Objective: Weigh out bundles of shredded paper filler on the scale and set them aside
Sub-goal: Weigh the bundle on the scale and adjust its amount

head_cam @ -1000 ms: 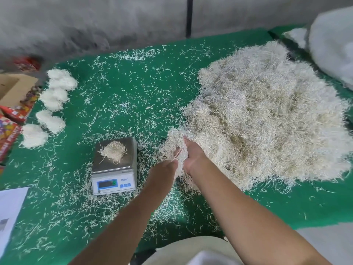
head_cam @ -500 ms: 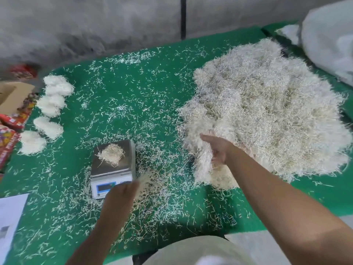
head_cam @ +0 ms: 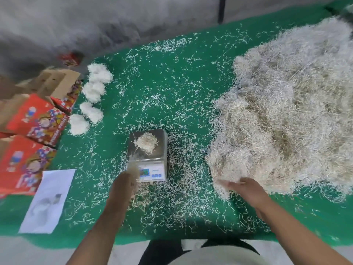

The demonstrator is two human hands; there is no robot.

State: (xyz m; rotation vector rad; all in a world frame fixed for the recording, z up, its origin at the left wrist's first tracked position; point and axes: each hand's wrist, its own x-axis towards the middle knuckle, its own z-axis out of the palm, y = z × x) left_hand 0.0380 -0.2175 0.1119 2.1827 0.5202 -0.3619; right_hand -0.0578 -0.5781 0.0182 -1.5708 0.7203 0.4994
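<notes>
Small tuft (head_cam: 133,170) in L fingers (head_cam: 131,180)

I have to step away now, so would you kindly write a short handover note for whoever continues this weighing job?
Left hand: holds a small tuft of filler in front of the scale.
Right hand: at the near edge of the big pile; grip unclear.
On the scale: one small bundle, readout illegible.
Done: several white bundles set aside at far left.
Left: top up the bundle to weight, move it over, repeat; most of the pile remains.
</notes>
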